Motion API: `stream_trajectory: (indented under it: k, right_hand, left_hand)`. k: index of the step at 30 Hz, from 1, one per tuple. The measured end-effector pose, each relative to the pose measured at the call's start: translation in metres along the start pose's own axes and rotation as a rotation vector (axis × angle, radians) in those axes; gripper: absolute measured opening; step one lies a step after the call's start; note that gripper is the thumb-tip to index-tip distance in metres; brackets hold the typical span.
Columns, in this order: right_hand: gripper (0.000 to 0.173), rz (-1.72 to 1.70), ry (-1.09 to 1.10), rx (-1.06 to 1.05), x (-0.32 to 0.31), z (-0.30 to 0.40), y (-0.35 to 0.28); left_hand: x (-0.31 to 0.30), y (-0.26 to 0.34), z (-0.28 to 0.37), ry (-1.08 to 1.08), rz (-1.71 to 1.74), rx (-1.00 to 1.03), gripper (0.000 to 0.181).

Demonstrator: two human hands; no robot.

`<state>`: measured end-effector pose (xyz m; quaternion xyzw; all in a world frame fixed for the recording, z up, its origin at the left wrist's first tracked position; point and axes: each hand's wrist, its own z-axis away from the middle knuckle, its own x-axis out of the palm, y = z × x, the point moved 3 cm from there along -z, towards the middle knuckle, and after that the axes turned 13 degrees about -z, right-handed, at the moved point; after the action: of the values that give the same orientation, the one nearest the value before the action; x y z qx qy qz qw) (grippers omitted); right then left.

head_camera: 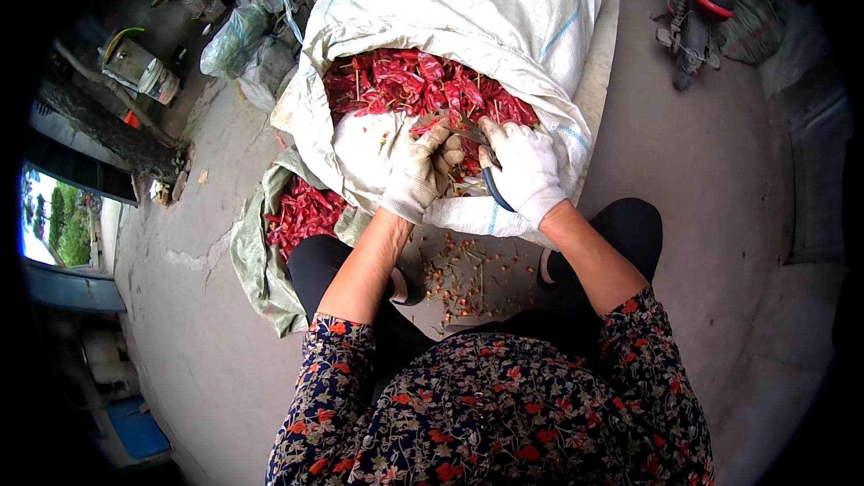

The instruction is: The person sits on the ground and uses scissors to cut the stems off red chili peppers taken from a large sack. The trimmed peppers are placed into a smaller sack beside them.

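Observation:
A large white woven sack (pixel 466 7) lies before me with its mouth turned toward me. Dried red chili peppers (pixel 415 81) fill its opening. My left hand (pixel 415 169), in a pale knitted glove soiled at the fingers, pinches a dried chili (pixel 425 127) at the sack's mouth. My right hand (pixel 530 165), also gloved, grips scissors (pixel 497 190) with dark blue handles. Their blades point left, close to my left fingertips. Whether the blades touch a stem I cannot tell.
A greenish woven sack (pixel 253 270) with more red chilies (pixel 307 209) stands by my left knee. Cut stems (pixel 466 277) litter the floor between my feet. Plastic bags (pixel 236 40) and a tree trunk (pixel 108 125) are at left. A two-wheeled vehicle (pixel 695 20) is at far right.

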<state>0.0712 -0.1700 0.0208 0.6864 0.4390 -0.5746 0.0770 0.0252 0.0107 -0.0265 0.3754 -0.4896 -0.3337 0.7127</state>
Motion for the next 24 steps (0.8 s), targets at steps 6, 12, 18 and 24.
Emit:
stream_trajectory:
  k: [6, 12, 18, 24]
  right_hand:
    - [0.045, 0.069, 0.003, 0.004, 0.005, -0.002, 0.002]
    - [0.044, 0.111, 0.018, -0.051, 0.007, -0.003, 0.0]
    - [0.039, 0.056, -0.055, 0.039, 0.004, -0.004, -0.012]
    - [0.027, -0.167, -0.064, 0.02, 0.006, 0.002, -0.009]
  left_hand:
    - [0.005, -0.005, 0.005, 0.026, -0.042, -0.035, 0.01]
    - [0.005, -0.002, 0.009, 0.049, -0.002, -0.018, 0.006]
    - [0.001, -0.006, 0.008, 0.141, 0.0, -0.011, 0.007]
    - [-0.003, 0.008, 0.014, 0.034, 0.023, 0.069, 0.019]
